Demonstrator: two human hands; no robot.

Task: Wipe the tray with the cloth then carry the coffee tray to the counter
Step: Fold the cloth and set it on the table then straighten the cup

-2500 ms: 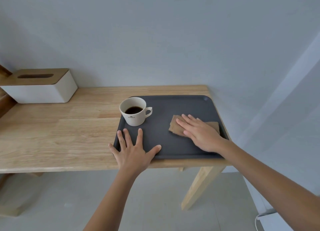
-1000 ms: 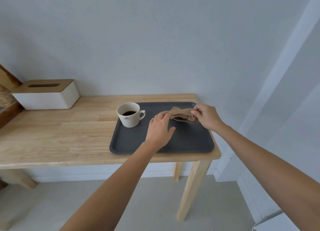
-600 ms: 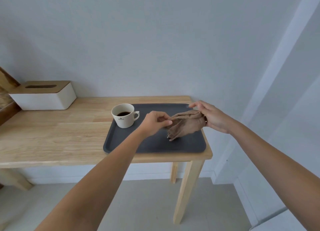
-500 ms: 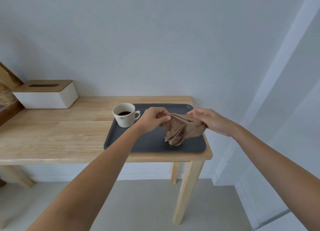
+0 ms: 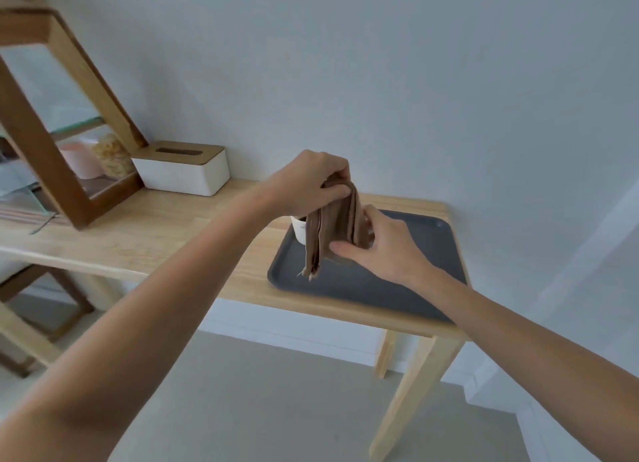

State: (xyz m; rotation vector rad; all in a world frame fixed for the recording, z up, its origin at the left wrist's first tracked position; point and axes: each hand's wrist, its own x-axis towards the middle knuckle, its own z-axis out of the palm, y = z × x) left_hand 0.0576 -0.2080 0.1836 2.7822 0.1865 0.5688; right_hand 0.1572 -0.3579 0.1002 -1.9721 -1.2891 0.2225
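A brown cloth (image 5: 337, 223) hangs folded in the air above the dark grey tray (image 5: 428, 254), which lies at the right end of the wooden table (image 5: 148, 233). My left hand (image 5: 307, 181) pinches the cloth's top edge. My right hand (image 5: 383, 250) grips its lower right side. A white coffee cup (image 5: 298, 230) stands on the tray's left part, mostly hidden behind the cloth and my left hand.
A white tissue box with a wooden lid (image 5: 181, 167) sits at the back of the table by the wall. A wooden-framed shelf (image 5: 69, 122) with jars stands on the left. The table's right edge lies close to the tray.
Both hands lifted the cloth off the tray and gathered it into a hanging fold. My view swung to the left, bringing the shelf into sight.
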